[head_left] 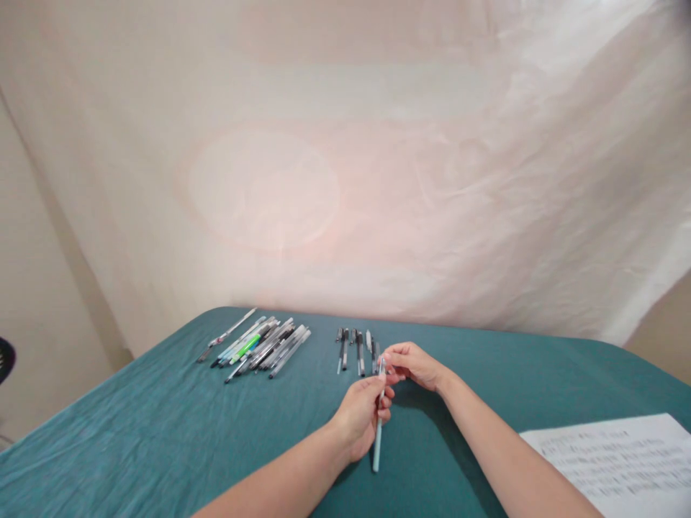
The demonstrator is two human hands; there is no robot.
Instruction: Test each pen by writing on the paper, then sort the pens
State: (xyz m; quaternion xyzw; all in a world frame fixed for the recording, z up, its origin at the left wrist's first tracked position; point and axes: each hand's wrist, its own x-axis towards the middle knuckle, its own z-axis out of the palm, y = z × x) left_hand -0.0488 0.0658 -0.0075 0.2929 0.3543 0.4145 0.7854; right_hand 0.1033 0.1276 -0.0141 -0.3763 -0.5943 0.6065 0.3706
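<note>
A slim light-blue pen [377,450] slants up through my left hand [363,410], whose fingers are wrapped round its middle. Its lower end sticks out below the fist. My right hand [413,365] pinches at the upper end of the same pen, thumb and fingers closed there; whether a cap is between them is too small to tell. Just beyond the hands, pens with caps off beside them lie in a short row: a clear-and-black pen [345,351], another pen [360,354], and one [374,352] partly behind my right hand.
A loose pile of several pens [281,345] lies at the left back, with a bright green pen [249,344] among them. A white-and-dark pen [227,335] lies at its left. A printed sheet [620,460] rests on the green tablecloth [162,432] at right. A pale curtain [378,180] hangs behind.
</note>
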